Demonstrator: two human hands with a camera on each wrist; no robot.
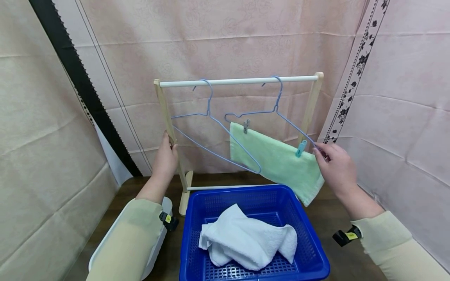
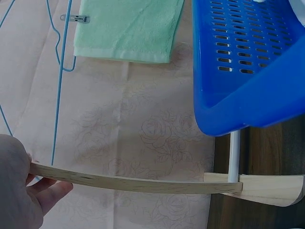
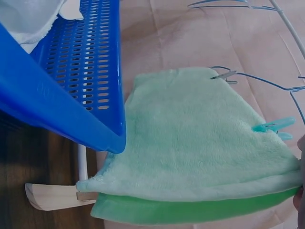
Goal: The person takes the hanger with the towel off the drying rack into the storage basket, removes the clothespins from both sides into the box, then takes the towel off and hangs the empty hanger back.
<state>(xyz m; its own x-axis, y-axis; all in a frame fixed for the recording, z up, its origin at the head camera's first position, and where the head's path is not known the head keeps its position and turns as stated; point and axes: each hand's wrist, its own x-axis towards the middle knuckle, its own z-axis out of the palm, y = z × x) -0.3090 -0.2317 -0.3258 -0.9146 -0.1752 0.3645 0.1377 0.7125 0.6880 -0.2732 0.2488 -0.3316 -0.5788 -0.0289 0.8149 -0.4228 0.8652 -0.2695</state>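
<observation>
My left hand point(image 1: 166, 156) grips the left wooden post point(image 2: 138, 184) of a small clothes rack, its fingers wrapped behind the wood. On the rack's white top bar point(image 1: 239, 81) hang two blue wire hangers; the left hanger point(image 1: 225, 158) is bare. My right hand point(image 1: 335, 166) pinches the lower right corner of the right hanger point(image 1: 291, 124), which is tilted down toward that hand. A folded light green towel point(image 1: 270, 156) hangs from this hanger, held by a grey metal clip point(image 1: 246, 126) and a teal clothespin point(image 1: 301, 148). In the right wrist view only a sliver of the hand shows.
A blue plastic basket point(image 1: 316, 249) stands in front of the rack with a crumpled white towel point(image 1: 246, 238) inside. A white container point(image 1: 156, 249) sits left of it, partly behind my left sleeve. Patterned cloth point(image 1: 239, 39) hangs behind and at both sides of the wooden table point(image 1: 346, 238).
</observation>
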